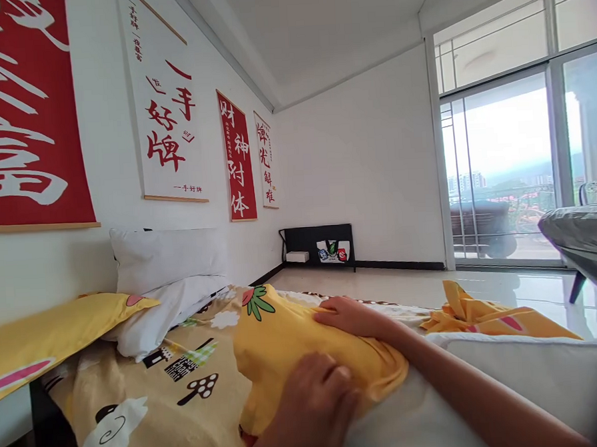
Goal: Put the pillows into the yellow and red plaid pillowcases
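A yellow pillowcase (279,338) with a pineapple print lies bunched in front of me on the bed. White padding, apparently a pillow (409,421), shows below its folded edge. My left hand (312,399) is closed on the near side of the pillowcase, fingers curled in; its fingertips are partly hidden. On the far side, my right hand (346,316) grips the top of the cloth with bent fingers.
A patterned sheet (185,349) covers the bed. White pillows (165,257) and a yellow pillow (69,335) lie left. To the right are crumpled yellow cloth (488,317) and a white cushion (531,365). A black low rack (304,240) stands by the far wall.
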### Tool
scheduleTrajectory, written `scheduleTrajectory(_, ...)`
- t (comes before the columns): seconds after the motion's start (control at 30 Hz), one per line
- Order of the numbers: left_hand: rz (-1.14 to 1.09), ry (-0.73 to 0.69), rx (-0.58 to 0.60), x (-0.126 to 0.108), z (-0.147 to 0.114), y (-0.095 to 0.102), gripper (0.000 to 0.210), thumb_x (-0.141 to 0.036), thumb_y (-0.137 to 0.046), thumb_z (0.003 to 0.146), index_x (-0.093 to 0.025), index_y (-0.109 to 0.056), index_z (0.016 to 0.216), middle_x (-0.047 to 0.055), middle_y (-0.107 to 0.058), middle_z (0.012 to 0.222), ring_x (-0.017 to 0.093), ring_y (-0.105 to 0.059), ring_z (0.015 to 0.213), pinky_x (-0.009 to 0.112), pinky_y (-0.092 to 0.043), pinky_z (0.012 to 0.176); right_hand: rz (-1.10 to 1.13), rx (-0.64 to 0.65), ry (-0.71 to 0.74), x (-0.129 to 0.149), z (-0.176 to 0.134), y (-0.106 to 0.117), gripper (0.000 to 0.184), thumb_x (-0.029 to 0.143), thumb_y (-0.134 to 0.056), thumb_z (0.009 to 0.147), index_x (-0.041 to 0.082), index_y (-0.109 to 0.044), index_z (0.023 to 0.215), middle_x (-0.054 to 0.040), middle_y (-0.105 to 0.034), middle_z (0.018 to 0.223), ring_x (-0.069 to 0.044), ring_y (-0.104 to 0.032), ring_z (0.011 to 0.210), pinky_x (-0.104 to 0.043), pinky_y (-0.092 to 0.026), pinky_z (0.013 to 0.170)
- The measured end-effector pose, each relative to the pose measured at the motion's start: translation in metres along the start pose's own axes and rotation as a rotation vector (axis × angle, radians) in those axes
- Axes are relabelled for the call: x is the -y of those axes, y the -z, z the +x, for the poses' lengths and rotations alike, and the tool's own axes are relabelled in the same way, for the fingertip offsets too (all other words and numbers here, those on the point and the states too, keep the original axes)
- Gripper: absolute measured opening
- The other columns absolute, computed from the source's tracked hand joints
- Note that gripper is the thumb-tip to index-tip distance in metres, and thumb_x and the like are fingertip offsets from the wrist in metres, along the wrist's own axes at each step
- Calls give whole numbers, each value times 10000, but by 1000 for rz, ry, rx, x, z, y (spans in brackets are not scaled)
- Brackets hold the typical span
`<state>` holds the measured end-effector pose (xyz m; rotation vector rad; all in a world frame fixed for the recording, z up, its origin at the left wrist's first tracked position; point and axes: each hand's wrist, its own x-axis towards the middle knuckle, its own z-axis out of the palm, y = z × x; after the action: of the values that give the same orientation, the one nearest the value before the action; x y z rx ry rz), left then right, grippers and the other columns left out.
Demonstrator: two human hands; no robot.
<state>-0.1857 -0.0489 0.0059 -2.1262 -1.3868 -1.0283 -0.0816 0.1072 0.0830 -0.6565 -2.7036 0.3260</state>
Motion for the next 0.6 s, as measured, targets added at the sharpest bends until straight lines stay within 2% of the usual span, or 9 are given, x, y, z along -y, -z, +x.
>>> scheduleTrajectory(0.1,21,330,-509,54,-15,27,131,-304,-459,901,-247,-550,975,77,-611,918,243,-576,891,398,-493,803,42,-96,-12,-7,-1,3,395,484,-458,856,170,-566,642,14,-553,637,-128,-455,629,-252,-309,581)
scheduleTrajectory(0.13,9,465,-620,73,-15,32,210,-359,-500,874,-229,-532,1036,97,-602,1013,255,-569,955,412,-485,835,40,-123,-11,-7,-1,5,387,471,-463,851,172,-551,623,19,-532,621,-124,-436,620,-251,-298,577)
scheduleTrajectory(0.17,-43,580,-668,90,-14,35,345,-423,-542,837,-211,-508,1108,119,-584,1119,267,-559,1018,419,-480,856,32,-153,-8,-5,-1,6,376,454,-465,848,174,-544,610,21,-523,616,-123,-425,618,-251,-293,580)
scheduleTrajectory(0.23,-275,719,-567,118,-10,35,506,-528,-569,786,-188,-498,1154,134,-580,1190,273,-562,1065,394,-490,851,-1,-225,-4,-2,-1,9,363,420,-457,852,178,-537,593,16,-528,616,-127,-422,625,-255,-293,594)
scheduleTrajectory(0.3,-524,739,-373,132,-7,32,471,-585,-546,785,-180,-561,1025,99,-652,1030,246,-613,947,338,-509,766,-56,-271,-23,1,-6,11,368,402,-434,870,185,-536,592,4,-544,621,-136,-432,631,-261,-294,598)
scheduleTrajectory(0.37,-672,717,-289,135,-6,29,424,-598,-544,790,-180,-583,851,44,-660,814,201,-622,762,289,-497,651,-116,-259,-43,1,-15,15,378,398,-391,904,197,-545,624,-12,-567,643,-148,-458,638,-265,-298,594)
scheduleTrajectory(0.4,-709,710,-308,134,-6,28,408,-589,-560,785,-182,-578,801,24,-648,757,184,-610,706,273,-484,615,-149,-235,-46,0,-21,18,382,396,-369,920,205,-545,640,-18,-573,650,-154,-470,637,-266,-300,588)
scheduleTrajectory(0.47,-740,701,-425,129,-4,31,369,-555,-601,773,-187,-573,771,2,-642,729,166,-599,677,255,-474,597,-210,-199,-28,-3,-34,27,395,399,-333,940,218,-521,642,-21,-563,637,-159,-475,617,-268,-303,578)
scheduleTrajectory(0.6,-733,637,-693,120,9,42,337,-526,-623,781,-192,-586,804,-16,-646,752,139,-585,682,230,-474,617,-230,-264,-42,-6,-55,43,408,430,-305,947,229,-479,637,-12,-533,607,-160,-456,598,-271,-319,590)
